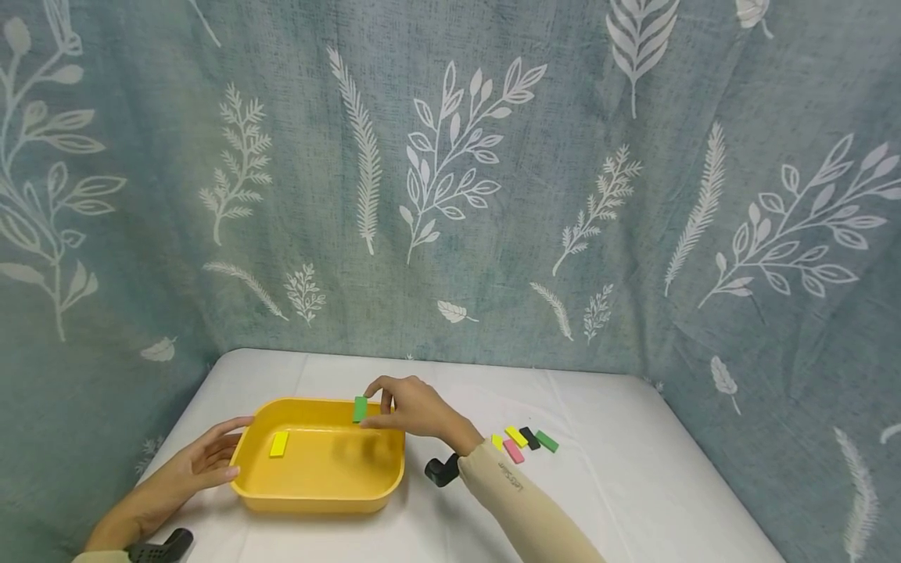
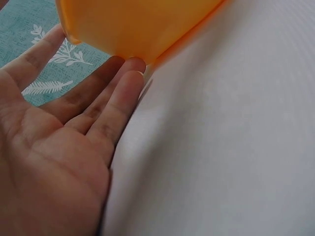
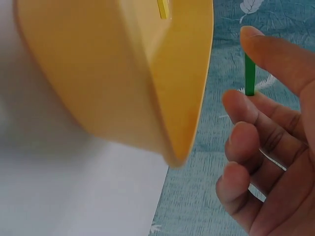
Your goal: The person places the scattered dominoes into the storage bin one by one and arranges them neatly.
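A yellow plastic tray (image 1: 317, 504) rests on the white table, with a yellow block (image 1: 278, 444) lying inside toward its left. My right hand (image 1: 411, 407) is over the tray's far right part and pinches a green block (image 1: 360, 410) between thumb and fingertips. In the right wrist view the green block (image 3: 250, 74) appears edge-on, held by its two ends. At the tray's left side is my left hand (image 1: 200, 460), its fingers reaching along the wall. The left wrist view has these extended fingertips (image 2: 129, 86) right at the tray's wall (image 2: 133, 29).
To the right of the tray lie several small blocks: a pink block (image 1: 514, 451), a black block (image 1: 529, 438), a green block (image 1: 547, 442) and yellow ones (image 1: 516, 436). A patterned blue-green curtain (image 1: 450, 234) hangs behind the white table (image 1: 633, 485) and at its sides.
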`<state>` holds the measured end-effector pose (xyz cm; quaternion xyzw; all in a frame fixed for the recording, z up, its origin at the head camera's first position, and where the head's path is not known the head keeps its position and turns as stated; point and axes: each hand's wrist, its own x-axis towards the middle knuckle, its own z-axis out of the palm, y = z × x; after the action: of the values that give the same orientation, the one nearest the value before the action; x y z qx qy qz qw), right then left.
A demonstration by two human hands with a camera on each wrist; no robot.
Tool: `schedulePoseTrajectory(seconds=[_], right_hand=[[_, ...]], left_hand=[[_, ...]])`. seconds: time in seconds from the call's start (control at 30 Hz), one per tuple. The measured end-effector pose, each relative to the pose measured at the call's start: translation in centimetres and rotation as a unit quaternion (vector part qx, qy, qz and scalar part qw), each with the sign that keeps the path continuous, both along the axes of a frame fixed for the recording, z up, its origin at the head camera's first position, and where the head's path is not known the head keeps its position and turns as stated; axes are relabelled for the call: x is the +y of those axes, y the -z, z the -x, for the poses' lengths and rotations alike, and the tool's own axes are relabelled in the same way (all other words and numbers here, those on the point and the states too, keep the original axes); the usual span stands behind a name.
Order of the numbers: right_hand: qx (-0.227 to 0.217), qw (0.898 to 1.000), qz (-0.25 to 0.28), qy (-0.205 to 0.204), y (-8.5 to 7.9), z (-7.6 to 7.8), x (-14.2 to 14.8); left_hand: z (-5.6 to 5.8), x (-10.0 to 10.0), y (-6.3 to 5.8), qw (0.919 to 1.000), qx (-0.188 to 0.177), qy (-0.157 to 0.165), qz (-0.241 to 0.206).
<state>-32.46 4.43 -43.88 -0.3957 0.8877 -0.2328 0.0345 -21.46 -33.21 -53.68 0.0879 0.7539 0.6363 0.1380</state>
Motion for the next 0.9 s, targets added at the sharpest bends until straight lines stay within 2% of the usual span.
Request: schedulePoseTrajectory(seconds=[0.2,0.9], right_hand=[[0.003,1.0,-0.009,-0.013,0.3,0.3,-1.5],[0.003,0.999,-0.042,-0.018,0.6,0.3,-5.4]], left_hand=[[0.1,0.0,0.0,0.9997,0.004,-0.011,0.019],[0.3,0.1,0.3,0.9996,0.001,-0.021,0.021]])
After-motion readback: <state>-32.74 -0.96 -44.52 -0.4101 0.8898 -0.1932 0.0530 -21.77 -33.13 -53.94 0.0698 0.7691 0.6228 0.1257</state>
